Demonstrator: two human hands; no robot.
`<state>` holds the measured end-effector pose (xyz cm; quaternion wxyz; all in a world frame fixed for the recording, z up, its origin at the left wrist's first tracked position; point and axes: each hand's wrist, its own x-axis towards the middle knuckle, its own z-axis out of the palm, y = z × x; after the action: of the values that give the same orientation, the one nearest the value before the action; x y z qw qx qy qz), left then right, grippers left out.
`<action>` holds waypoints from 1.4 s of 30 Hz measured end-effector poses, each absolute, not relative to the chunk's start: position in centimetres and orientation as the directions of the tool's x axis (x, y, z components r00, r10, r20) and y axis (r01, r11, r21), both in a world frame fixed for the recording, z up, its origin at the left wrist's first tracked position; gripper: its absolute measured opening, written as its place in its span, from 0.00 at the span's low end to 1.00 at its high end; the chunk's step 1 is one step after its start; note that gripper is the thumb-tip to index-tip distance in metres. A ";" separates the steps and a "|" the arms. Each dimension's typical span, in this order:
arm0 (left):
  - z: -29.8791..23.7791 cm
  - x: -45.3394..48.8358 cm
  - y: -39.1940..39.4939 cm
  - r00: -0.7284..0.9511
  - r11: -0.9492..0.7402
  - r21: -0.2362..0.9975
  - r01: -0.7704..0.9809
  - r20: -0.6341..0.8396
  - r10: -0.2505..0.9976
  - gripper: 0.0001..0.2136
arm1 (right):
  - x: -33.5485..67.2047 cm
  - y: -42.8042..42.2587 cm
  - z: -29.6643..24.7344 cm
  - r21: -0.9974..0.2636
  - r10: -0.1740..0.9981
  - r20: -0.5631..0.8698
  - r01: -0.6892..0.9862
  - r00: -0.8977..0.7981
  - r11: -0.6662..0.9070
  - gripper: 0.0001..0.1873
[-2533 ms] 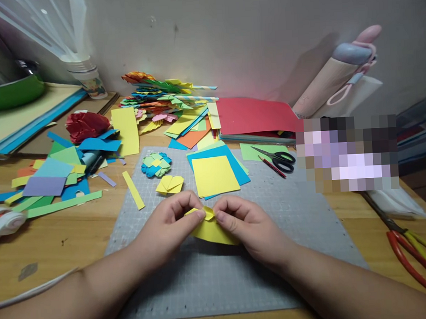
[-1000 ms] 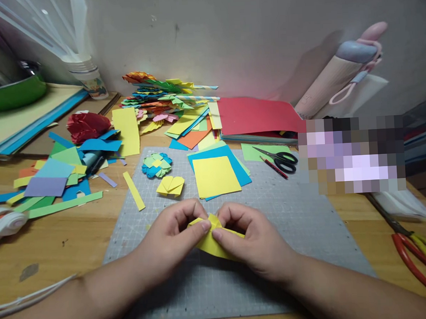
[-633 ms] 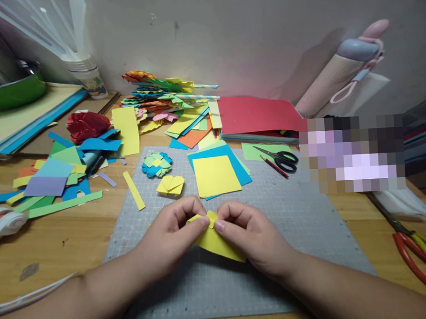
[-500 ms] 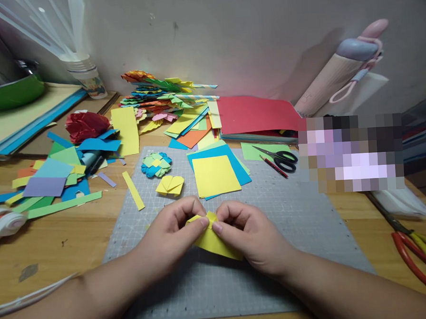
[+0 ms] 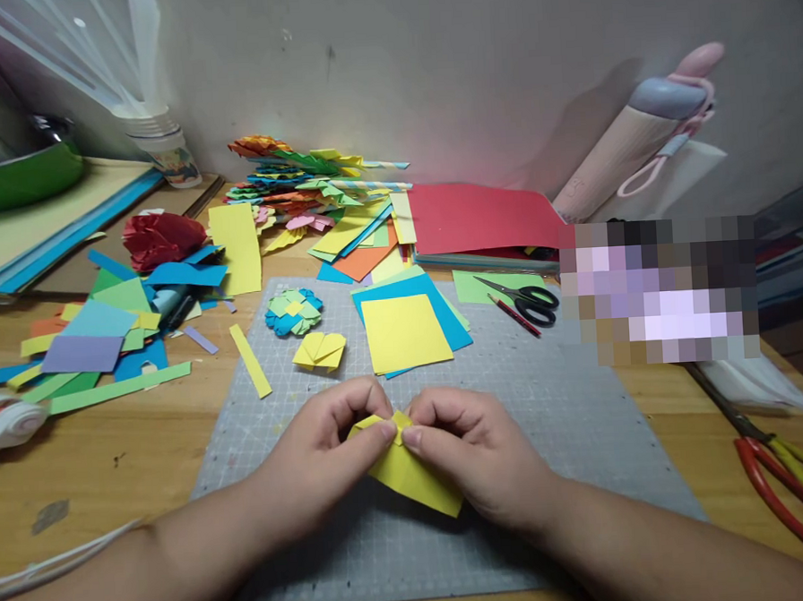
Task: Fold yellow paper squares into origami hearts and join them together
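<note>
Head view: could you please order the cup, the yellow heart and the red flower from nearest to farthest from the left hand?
1. Yellow heart: just beyond the left hand, on the mat.
2. Red flower: farther off, to the left.
3. Cup: back left, behind the flower.

Cutting mat (image 5: 557, 436), scissors (image 5: 524, 298) and paper scraps (image 5: 83, 353) show a craft desk (image 5: 140, 440).

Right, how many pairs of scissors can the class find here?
2: a black pair partly on green paper, and a red-and-yellow-handled pair at the table's right, blade ends out of sight. Others may be hidden.
</note>
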<state>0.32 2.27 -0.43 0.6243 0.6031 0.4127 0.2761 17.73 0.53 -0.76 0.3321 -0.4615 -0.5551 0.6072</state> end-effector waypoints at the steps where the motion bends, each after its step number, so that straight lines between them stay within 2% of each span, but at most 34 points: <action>1: -0.5 0.3 2.3 0.500 0.116 0.981 0.154 -0.179 0.847 0.08 | 17.8 0.5 -0.8 -0.983 0.917 -0.177 0.112 -0.358 -0.146 0.12; 4: -0.6 0.3 2.2 0.496 0.109 0.981 0.159 -0.174 0.851 0.08 | 17.8 0.6 -0.8 -0.986 0.913 -0.165 0.093 -0.372 -0.141 0.13; 8: -0.6 0.2 2.2 0.518 0.107 0.979 0.174 -0.184 0.835 0.08 | 17.9 0.6 -0.7 -0.974 0.897 -0.225 0.055 -0.380 -0.221 0.13; 13: -0.5 0.3 2.4 0.476 0.119 0.978 0.174 -0.189 0.859 0.08 | 17.9 0.9 -0.9 -0.984 0.912 -0.181 0.073 -0.368 -0.165 0.11; 19: -0.3 0.5 2.5 0.495 0.098 0.976 0.194 -0.184 0.849 0.08 | 17.8 1.0 -1.0 -0.977 0.913 -0.204 0.130 -0.352 -0.168 0.11; 33: -0.6 0.3 2.4 0.492 0.041 0.976 0.214 -0.144 0.859 0.08 | 17.6 0.7 -0.7 -0.982 0.894 -0.184 0.108 -0.409 -0.153 0.11; 36: -0.6 0.3 2.4 0.409 0.052 0.987 0.150 -0.110 0.906 0.09 | 17.7 0.8 -1.1 -0.983 0.934 -0.171 -0.009 -0.314 -0.183 0.08; 39: -0.7 0.3 2.5 0.254 0.140 0.989 0.038 -0.145 0.956 0.08 | 17.8 1.0 -1.8 -0.938 0.971 -0.173 -0.274 -0.165 -0.214 0.11; 42: -1.0 0.5 2.6 0.216 0.238 0.969 -0.066 -0.219 0.951 0.10 | 17.8 1.1 -2.2 -0.892 0.960 -0.195 -0.370 -0.201 -0.259 0.16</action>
<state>0.45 2.62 -0.96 0.6263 0.4646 0.4762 0.4063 17.78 1.10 -2.22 0.4865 -0.4033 -0.3658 0.6833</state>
